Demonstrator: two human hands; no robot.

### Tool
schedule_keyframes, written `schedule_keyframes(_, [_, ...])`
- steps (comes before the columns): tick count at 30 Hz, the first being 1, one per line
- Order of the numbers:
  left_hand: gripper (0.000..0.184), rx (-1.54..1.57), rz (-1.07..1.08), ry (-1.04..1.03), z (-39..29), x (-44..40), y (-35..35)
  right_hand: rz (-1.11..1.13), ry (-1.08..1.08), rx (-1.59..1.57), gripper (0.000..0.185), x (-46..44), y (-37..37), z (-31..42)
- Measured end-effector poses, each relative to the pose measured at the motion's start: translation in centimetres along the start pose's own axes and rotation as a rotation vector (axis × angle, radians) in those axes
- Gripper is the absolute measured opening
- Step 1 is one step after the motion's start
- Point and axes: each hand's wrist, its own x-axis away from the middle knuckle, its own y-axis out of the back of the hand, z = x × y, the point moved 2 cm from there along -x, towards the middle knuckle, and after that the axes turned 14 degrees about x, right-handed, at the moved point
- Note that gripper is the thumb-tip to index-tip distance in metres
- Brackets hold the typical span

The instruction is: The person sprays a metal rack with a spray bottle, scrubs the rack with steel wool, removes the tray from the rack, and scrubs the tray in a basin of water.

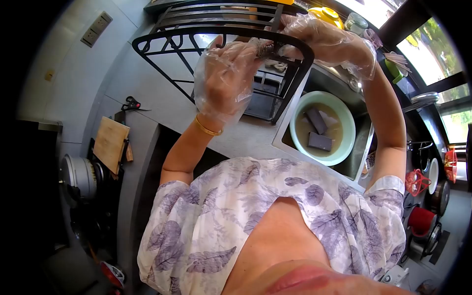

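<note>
Here, holding left hand (pixel 223 81) and right hand (pixel 322 39) near a wiry-looking scrubber (pixel 266 47) by the black metal rack (pixel 291 39), top middle of the frame. Cannot tell either hand's finger grip. Wearing plastic gloves (pixel 361 66), maybe to stay clean.

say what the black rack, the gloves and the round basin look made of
The rack is probably metal, painted or coated: slim black bars, smooth finish. The gloves look like thin clear plastic film, crinkled and glossy, skin showing through. The basin is likely plastic: evenly pale green with a smooth, rounded rim.
</note>
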Motion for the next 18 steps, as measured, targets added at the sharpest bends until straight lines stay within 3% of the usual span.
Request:
schedule_keyframes(1, [0.025, 0.011, -0.004, -0.006, -0.2, -0.2, -0.1, 0.036, 0.003, 0.013, 0.023, 0.0, 0.2, 0.0])
schedule_keyframes(4, [0.028, -0.02, 0.011, -0.008, -0.3, -0.1, -0.3, 0.472, -0.694, 0.02, 0.019, 0.4, 1.6, 0.2])
schedule_keyframes(5, [0.03, -0.04, 0.021, -0.008, -0.3, 0.0, -0.3, 0.43, -0.669, 0.049, 0.019, 0.4, 1.5, 0.1])
schedule_keyframes(7, [0.03, -0.051, 0.021, 0.034, -0.3, -0.1, -0.2, 0.166, -0.327, 0.115, 0.018, -0.3, 0.8, 0.2])
schedule_keyframes(9, [0.029, -0.017, 0.032, 0.039, -0.4, -0.2, -0.4, 0.023, -0.181, 0.181, 0.018, -0.3, 0.8, 0.5])
schedule_keyframes(17, [0.019, 0.078, -0.02, -0.018, -1.3, -1.7, -0.1, -0.26, -0.083, 0.416, 0.015, 0.8, 0.6, 1.6])
schedule_keyframes(18, [0.019, 0.083, -0.02, -0.025, -1.2, -1.8, -0.1, -0.2, -0.064, 0.517, 0.013, 0.3, 1.1, 2.2])
